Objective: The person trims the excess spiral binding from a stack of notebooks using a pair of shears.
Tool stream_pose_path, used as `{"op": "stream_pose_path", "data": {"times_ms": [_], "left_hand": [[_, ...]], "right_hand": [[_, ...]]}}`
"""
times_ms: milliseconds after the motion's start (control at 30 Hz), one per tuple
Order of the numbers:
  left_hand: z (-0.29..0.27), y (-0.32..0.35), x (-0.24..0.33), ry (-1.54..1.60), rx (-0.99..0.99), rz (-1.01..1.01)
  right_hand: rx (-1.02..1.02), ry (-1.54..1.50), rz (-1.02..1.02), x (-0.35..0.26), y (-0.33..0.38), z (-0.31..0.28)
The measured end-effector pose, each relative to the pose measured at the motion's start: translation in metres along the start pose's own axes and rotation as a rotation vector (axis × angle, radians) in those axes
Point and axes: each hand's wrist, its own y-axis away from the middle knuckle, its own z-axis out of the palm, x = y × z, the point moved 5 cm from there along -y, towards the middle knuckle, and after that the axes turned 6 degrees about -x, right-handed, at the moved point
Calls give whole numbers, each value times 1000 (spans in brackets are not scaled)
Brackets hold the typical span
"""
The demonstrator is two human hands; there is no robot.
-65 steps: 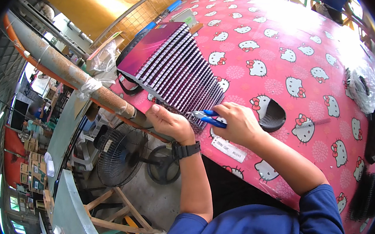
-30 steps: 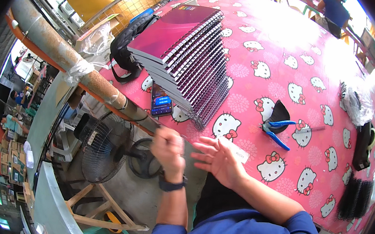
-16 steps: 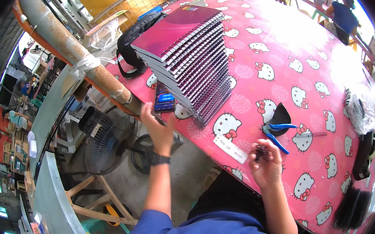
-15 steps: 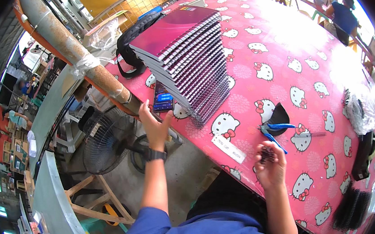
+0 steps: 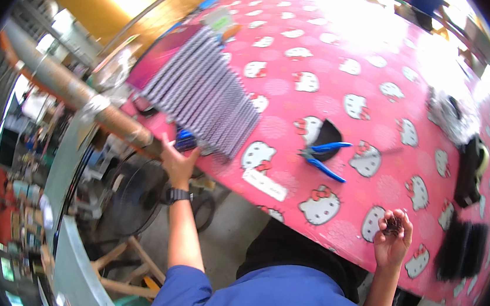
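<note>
My left hand [image 5: 179,164] has its fingers apart at the table's left edge, beside a phone [image 5: 186,141] with a lit blue screen; blur hides whether it touches the phone. Right behind the phone rises a tall stack of spiral-bound notebooks [image 5: 209,93] with magenta covers. My right hand [image 5: 392,247], palm up over the near right of the table, curls its fingers round a clump of small dark wire bits [image 5: 393,226]. Blue-handled pliers [image 5: 329,170] lie at mid-table, by a black rounded piece [image 5: 328,138], apart from both hands.
The pink patterned table [image 5: 286,89] carries a white label strip [image 5: 265,185], black binding coils [image 5: 461,250], a tape dispenser [image 5: 472,172] and crumpled clear plastic [image 5: 452,117] on the right. A rusty pipe [image 5: 79,93] and a fan [image 5: 129,192] stand left.
My right hand has moved right, away from the pliers, with the dark wire bits still in it. My left hand is nearer the phone. The whole view has shifted.
</note>
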Motion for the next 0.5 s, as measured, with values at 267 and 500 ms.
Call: {"op": "stream_pose_path", "data": {"times_ms": [267,500], "left_hand": [[42,-39,-104,-197,-80,-66],[88,-71,-139,201,-72,-76]], "right_hand": [[70,96,-139,-55,20,-11],[419,309,-616,-163,89,-37]]}}
